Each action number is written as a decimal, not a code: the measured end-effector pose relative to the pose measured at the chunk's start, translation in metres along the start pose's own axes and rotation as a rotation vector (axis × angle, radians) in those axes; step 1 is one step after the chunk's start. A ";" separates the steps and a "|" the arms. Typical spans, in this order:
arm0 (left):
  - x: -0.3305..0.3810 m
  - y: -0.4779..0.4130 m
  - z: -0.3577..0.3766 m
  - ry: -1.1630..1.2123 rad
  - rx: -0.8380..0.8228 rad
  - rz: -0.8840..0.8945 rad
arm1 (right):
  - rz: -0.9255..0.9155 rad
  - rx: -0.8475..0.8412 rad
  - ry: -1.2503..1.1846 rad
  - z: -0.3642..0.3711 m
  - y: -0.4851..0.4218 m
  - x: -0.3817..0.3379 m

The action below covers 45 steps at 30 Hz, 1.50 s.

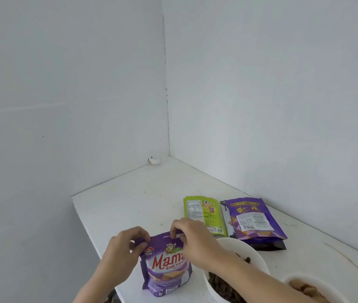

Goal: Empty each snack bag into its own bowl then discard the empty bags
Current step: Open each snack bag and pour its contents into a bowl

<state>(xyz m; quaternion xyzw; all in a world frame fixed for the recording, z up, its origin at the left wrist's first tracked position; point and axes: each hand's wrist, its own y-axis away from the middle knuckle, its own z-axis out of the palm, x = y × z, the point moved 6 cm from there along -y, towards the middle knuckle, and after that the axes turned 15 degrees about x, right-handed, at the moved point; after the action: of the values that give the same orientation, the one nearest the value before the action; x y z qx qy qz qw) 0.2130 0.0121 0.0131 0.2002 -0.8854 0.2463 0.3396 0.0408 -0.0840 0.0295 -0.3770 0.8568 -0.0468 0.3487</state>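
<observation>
A white table (130,204) fills a corner between two pale walls, and both hands work near its front edge. Under the right forearm, just right of the hands, sits a white bowl (242,244) with dark pieces in it. A second bowl (292,278) with pale pieces lies further right of that arm, cut off by the frame. Beyond the right hand, two bags lie flat and side by side. The purple bag (254,219) is the farther right. The green bag (204,213) is nearer, with its lower corner hidden behind the knuckles. Between the hands a Mama bag (167,267) stands upright on the table, front facing the person. The left hand (125,248) pinches its top left corner with curled fingers and thumb. The right hand (193,237) pinches the top edge further along, fingers bent over the rim. Far beyond both hands, in the wall corner, lies a small white bit (154,160), too small to tell what it is.
</observation>
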 end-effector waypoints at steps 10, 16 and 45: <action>0.027 0.007 -0.010 -0.018 0.053 0.071 | -0.175 0.068 0.260 0.003 0.006 -0.020; 0.031 0.004 -0.015 -0.009 0.115 0.162 | -0.277 0.118 0.175 0.008 0.008 -0.030; 0.007 0.008 -0.024 0.364 -0.101 -0.129 | -0.248 0.148 0.162 0.015 0.009 -0.042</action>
<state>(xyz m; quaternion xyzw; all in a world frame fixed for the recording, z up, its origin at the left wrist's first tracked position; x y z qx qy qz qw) 0.2156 0.0312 0.0314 0.1916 -0.8060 0.2115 0.5186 0.0640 -0.0465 0.0388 -0.4483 0.8231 -0.1826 0.2969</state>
